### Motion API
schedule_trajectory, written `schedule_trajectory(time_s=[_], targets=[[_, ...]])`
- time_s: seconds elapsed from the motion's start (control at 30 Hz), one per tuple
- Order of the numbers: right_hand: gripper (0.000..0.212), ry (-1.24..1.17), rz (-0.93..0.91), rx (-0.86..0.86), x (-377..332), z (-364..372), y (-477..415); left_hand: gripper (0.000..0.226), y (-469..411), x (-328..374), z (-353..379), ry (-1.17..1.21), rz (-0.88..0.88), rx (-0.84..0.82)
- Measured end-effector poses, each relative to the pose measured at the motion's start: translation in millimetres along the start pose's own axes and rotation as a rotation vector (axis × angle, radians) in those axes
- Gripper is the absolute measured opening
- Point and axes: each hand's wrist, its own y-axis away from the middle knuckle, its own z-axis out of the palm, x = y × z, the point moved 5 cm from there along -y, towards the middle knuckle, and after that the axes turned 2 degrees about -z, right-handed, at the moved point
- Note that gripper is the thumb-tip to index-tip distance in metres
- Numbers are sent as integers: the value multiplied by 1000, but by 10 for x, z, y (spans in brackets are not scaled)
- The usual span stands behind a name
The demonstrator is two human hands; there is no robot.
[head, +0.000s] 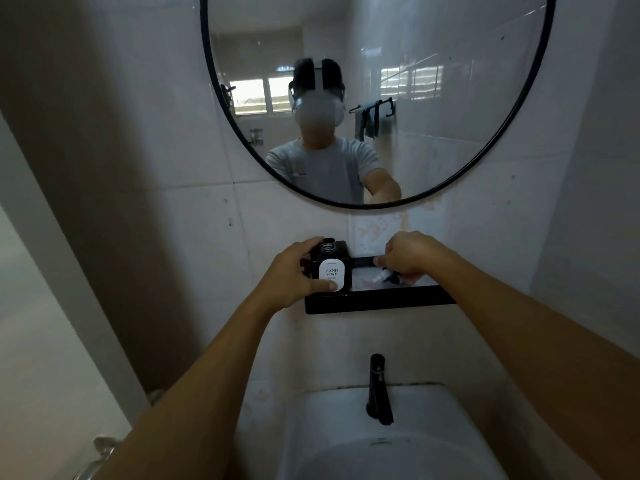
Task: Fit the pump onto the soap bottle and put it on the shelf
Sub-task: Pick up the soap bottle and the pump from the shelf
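Observation:
A square black soap bottle (337,263) with a white "HAND SOAP" label stands at the left end of the black wall shelf (381,299). Its threaded neck is bare, with no pump on it. My left hand (294,271) wraps around the bottle's left side, thumb across the lower front. My right hand (410,256) reaches into the shelf to the right of the bottle. Its fingers are curled over the black pump (389,278), which lies on the shelf with its white tube end showing. Most of the pump is hidden under that hand.
A round black-framed mirror (519,109) hangs on the tiled wall above the shelf and reflects a person in a grey shirt. Below the shelf are a black tap (377,386) and a white basin (398,445). A wall corner stands close on the left.

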Motion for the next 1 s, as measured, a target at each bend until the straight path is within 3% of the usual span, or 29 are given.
schedule_trajectory(time_s=[0.33,0.47,0.6,0.67,0.8,1.0], targets=[[32,59,31,117,-8,0,-6,90,-2,-36,-4,24,54,2],[28,-123,-22,192,-72,-228,78,89,-12,-41,-8,35,59,-5],[10,-533,-206,242,-275,-546,322,89,-23,-56,-3,36,66,-11],[12,-624,-333,286,-401,-685,404,89,-25,-67,-1,35,63,-11],[21,-559,-576,524,-618,-839,492,88,-27,-72,0,35,55,-13],[21,-536,-889,701,-853,-674,631,89,-28,-67,-1,17,67,-10]])
